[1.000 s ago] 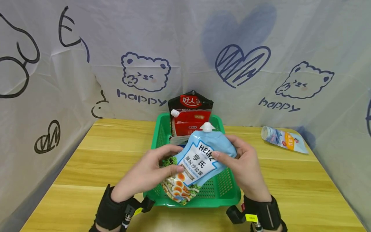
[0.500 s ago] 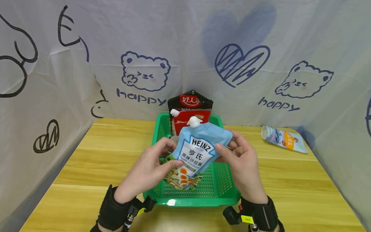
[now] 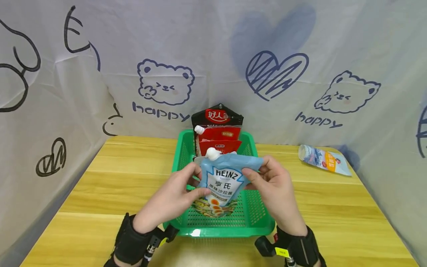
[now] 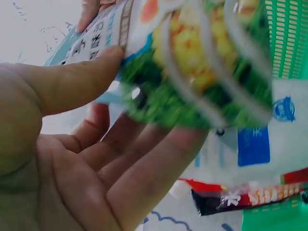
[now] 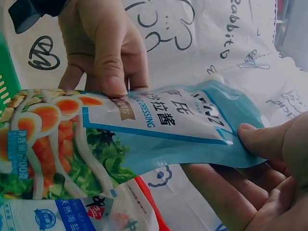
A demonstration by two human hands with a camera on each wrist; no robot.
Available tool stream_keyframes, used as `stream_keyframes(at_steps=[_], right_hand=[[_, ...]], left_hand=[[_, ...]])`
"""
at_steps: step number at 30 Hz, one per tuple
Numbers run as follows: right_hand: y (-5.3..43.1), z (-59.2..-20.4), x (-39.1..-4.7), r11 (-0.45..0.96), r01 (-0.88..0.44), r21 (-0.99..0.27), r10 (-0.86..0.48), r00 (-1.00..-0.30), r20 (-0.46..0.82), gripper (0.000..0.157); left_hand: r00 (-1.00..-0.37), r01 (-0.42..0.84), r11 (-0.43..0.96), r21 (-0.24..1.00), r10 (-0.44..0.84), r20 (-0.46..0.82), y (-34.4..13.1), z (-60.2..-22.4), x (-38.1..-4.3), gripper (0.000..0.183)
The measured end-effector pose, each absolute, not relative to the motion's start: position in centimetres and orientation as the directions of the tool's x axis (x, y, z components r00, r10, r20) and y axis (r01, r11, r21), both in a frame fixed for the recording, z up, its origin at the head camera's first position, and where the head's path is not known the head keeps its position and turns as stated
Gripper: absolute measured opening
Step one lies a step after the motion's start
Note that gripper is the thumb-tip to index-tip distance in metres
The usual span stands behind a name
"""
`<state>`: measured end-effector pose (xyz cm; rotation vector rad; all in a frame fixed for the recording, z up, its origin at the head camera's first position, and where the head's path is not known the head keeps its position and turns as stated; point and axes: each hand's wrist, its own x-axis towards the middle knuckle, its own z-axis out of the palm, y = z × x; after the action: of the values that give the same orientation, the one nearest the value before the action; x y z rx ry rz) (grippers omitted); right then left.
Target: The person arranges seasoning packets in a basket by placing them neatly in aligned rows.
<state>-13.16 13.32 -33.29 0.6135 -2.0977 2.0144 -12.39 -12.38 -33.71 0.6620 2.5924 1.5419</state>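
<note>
Both hands hold a light blue Heinz salad dressing pouch with a white spout cap, over the green basket. My left hand pinches its left edge, thumb on the front and fingers behind, as the left wrist view also shows on the pouch's salad picture. At the upper right corner my right hand pinches it between thumb and fingers. The pouch is upright with its top tipped toward the head camera. Behind it in the basket stand a red spouted pouch and a black packet.
A white and blue salt bag lies in the basket, mostly hidden by the pouch in the head view. On the wooden table, a blue, white and orange pouch lies at the back right. A white drawn-on cloth hangs behind.
The pouch has turned from a slant to nearly upright, its cap moving left and its top tilting toward the camera. Both hands keep their hold; the lower end has risen.
</note>
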Motion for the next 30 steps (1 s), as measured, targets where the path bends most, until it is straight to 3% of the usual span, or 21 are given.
stream_keyframes(at_steps=[8, 16, 30], right_hand=[[13.6, -32.5, -14.5, 0.126, -0.425, -0.896, -0.217, -0.894, 0.393, 0.011], [12.8, -31.7, -17.3, 0.252, -0.289, -0.924, -0.293, -0.932, 0.212, 0.015], [10.9, -34.2, -18.7, 0.277, -0.218, -0.936, -0.478, -0.876, 0.063, 0.012]], left_hand=[[-0.941, 0.311, 0.457, 0.833, 0.272, 0.202, -14.5, -33.4, -13.0, 0.032], [-0.974, 0.216, 0.510, 0.833, 0.176, 0.145, -18.2, -33.6, -14.5, 0.045], [-0.983, 0.139, 0.628, 0.766, 0.179, 0.032, -19.5, -37.1, -17.1, 0.058]])
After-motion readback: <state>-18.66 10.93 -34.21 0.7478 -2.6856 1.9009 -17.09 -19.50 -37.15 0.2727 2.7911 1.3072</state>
